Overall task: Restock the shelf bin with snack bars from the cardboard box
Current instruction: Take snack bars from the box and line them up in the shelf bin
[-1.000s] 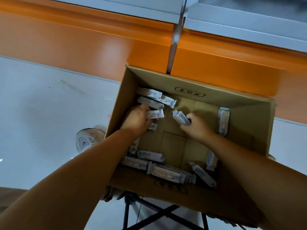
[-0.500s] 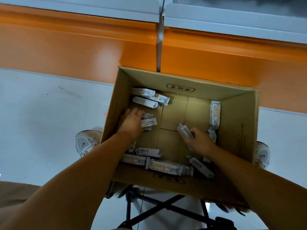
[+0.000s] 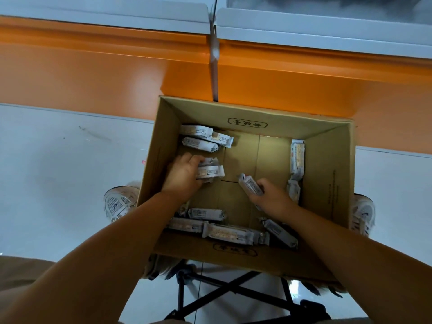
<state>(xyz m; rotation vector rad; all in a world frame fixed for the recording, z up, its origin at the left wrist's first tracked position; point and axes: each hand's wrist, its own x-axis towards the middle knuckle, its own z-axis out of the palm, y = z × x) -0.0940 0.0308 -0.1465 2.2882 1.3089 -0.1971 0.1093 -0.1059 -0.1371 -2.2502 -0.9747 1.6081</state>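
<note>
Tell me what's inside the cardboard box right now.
Loose snack bars along the box walls, bare floor mid-box; left hand grips a few bars, right hand one. Anything beneath hands and forearms is covered.

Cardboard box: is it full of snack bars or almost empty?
Almost empty. The cardboard box has a mostly bare floor; loose snack bars lie only along its walls, and the left hand and right hand grip others.

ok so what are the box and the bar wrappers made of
Cardboard box: brown corrugated board by the look, matte, with creased flaps and a printed stamp. Snack bars: wrappers look like thin plastic or foil film, whitish, faintly glossy, crinkled, crimped at the ends.
</note>
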